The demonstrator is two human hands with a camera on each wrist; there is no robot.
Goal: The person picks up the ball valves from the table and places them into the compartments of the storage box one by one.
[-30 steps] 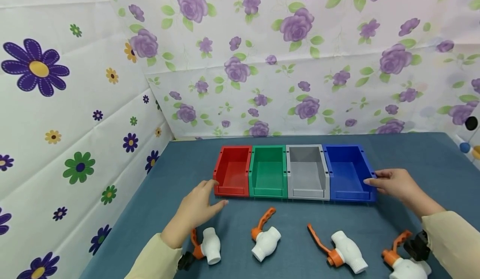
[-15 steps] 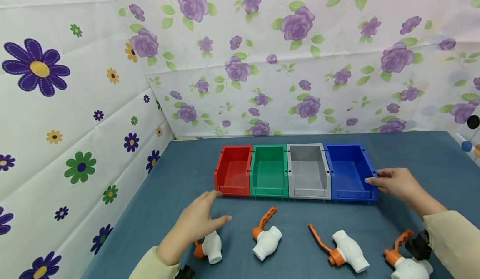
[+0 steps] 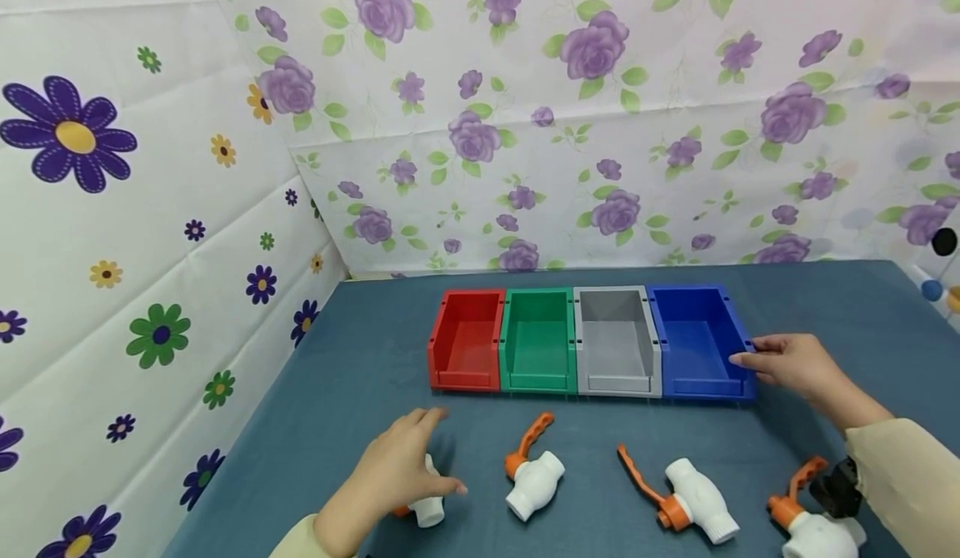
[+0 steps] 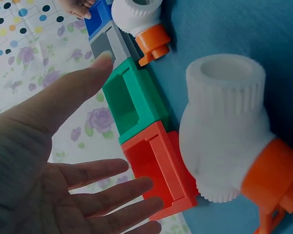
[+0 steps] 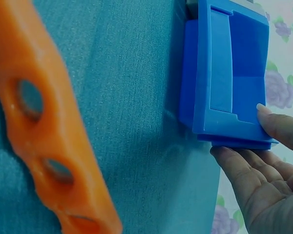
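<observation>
My left hand is held over the leftmost white ball valve, partly hiding it. The fingers are spread and grasp nothing. In the left wrist view this valve, with its orange collar, lies beyond the open palm, apart from the fingers. At the right end of the bin row, my right hand pinches the side wall of the blue bin. In the right wrist view the thumb lies over the bin's inner side and the fingers press its outside.
Red, green and grey bins adjoin the blue one. Other white valves with orange handles lie in front: one at centre, one right of it, one below the right forearm. A flowered curtain stands behind.
My left hand has moved from beside the red bin down towards me, over the leftmost valve, and now covers more of it. The right hand stays on the blue bin.
</observation>
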